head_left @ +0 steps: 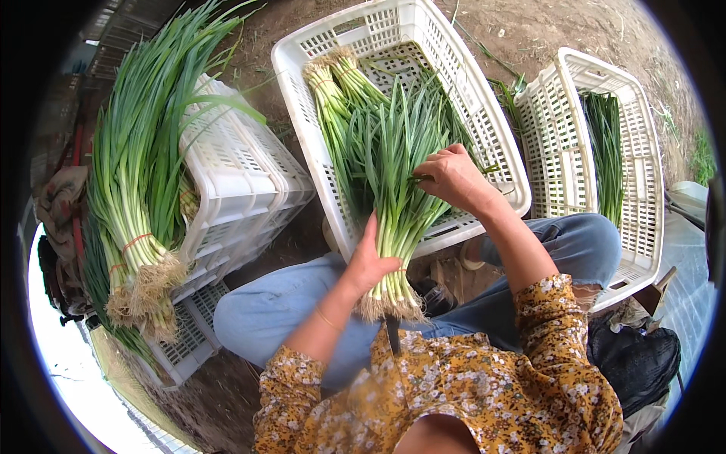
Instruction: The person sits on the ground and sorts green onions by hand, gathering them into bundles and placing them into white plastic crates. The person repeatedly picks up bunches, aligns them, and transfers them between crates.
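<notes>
A bunch of what looks like green garlic slants across my lap, its roots toward me and its leaves over the middle basket. A thin reddish band circles its pale stems just above the roots. My left hand is wrapped round the stems from the left, thumb across the front. On the right side of the leaves, my right hand is closed, with a leaf pinched between thumb and fingers. Tied bunches lie inside the white plastic basket, roots at its far left corner.
Banded bunches are piled on white crates at my left. Another white basket stands on the right with greens inside. Loose leaves lie on the dirt floor. A black bag sits at lower right.
</notes>
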### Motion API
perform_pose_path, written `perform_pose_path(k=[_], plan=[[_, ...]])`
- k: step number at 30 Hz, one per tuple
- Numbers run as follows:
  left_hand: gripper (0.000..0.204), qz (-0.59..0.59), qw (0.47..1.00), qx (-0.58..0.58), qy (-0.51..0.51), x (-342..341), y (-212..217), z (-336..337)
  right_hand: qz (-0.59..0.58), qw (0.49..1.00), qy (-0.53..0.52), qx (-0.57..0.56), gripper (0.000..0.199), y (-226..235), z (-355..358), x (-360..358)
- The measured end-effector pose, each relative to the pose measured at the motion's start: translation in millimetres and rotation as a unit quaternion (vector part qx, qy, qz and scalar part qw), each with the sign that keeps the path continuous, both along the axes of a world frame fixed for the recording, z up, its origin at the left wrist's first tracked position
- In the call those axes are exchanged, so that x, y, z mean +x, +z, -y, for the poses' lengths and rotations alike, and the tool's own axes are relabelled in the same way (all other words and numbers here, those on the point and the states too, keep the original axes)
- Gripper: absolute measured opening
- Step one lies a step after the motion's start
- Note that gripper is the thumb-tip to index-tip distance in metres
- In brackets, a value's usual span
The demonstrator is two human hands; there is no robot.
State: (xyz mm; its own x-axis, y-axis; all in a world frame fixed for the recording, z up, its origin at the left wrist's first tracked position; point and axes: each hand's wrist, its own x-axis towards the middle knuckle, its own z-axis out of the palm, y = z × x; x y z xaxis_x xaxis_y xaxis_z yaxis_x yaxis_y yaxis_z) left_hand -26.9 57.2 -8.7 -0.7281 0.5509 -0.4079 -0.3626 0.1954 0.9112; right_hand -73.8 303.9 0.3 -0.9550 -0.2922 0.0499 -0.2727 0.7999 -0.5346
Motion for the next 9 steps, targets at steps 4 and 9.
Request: perform_pose_path(k=[4, 9], plan=[[0.099, 0.003, 1.0, 0.019, 0.005, 4, 1, -1, -0.08, 0.991, -0.087, 0.07, 0.013, -9, 19, 3], [0.095, 0.07, 0.997, 0.022, 0.001, -2, 10, -4, -0.09, 0.977, -0.193, 0.014, 0.017, -36, 28, 8]])
